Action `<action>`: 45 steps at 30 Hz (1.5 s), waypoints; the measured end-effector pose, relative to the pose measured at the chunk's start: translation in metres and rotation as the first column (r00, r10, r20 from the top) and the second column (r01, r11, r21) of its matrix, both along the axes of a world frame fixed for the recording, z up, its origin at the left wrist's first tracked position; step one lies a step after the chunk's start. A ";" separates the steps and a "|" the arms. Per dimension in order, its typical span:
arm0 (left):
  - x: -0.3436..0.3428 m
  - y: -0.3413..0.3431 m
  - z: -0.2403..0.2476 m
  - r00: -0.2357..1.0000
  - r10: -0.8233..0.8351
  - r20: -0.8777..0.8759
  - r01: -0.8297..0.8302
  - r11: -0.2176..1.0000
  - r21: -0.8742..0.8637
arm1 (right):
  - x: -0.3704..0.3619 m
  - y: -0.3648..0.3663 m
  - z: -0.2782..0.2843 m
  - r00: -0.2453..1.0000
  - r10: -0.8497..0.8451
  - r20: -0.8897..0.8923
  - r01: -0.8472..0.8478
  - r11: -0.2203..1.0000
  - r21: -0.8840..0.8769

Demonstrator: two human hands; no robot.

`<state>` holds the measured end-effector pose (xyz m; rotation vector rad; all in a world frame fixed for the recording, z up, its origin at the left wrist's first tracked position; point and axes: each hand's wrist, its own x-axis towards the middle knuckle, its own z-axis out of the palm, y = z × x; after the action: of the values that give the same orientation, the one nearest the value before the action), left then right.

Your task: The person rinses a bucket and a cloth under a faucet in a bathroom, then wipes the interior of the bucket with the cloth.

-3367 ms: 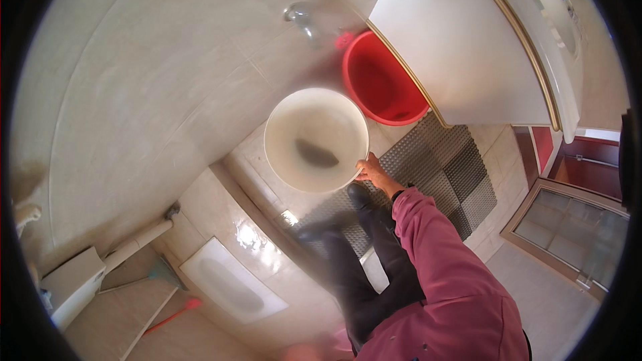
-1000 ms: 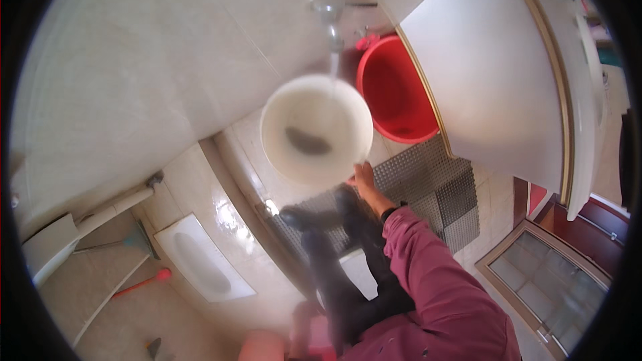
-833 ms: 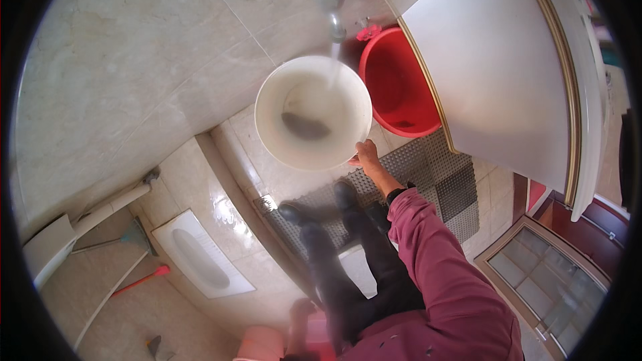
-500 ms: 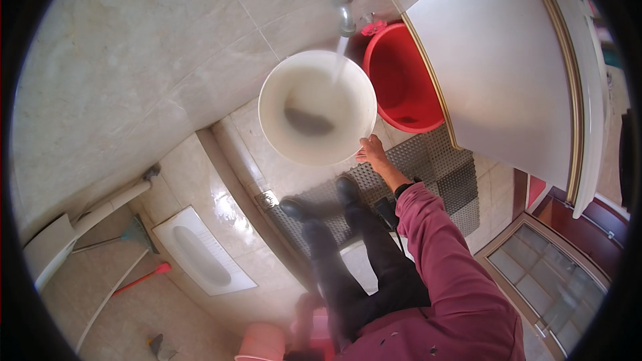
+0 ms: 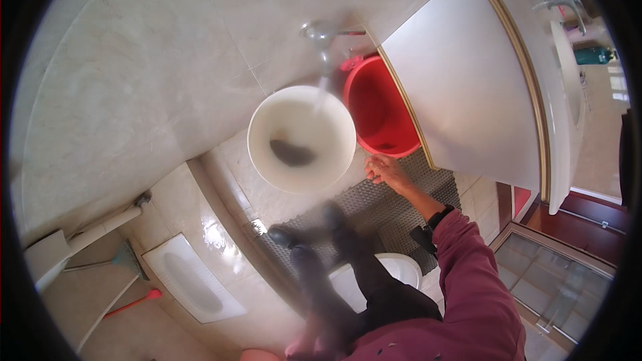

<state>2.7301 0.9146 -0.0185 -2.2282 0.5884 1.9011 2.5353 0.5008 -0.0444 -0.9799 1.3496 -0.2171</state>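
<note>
While water fills the white bucket (image 5: pixel 301 139), right hand (image 5: pixel 386 171) hovers beside its rim.

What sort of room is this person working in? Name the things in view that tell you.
Most likely a bathroom or wet room. A wall tap runs water into a white bucket by the right hand, a squat toilet pan sits in the tiled floor, and a sink stands at the right.
</note>
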 end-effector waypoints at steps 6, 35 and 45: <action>-0.014 -0.014 0.009 0.998 0.022 0.060 -0.027 0.996 0.090 | 0.027 -0.072 0.098 0.994 0.023 0.109 0.028 0.894 -0.448; -0.019 0.053 -0.032 0.977 -0.207 0.049 0.212 0.951 -0.224 | 0.083 -0.193 0.171 0.685 0.246 -0.686 -0.726 0.154 -0.670; -0.049 0.006 0.003 0.974 0.046 0.220 -0.008 0.985 -0.170 | 0.078 -0.198 0.168 0.704 0.209 -0.679 -0.709 0.148 -0.689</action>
<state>2.6807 0.9208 -0.0153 -2.5229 0.7082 1.6340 2.6129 0.3027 0.1232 -2.6241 1.1222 -0.3041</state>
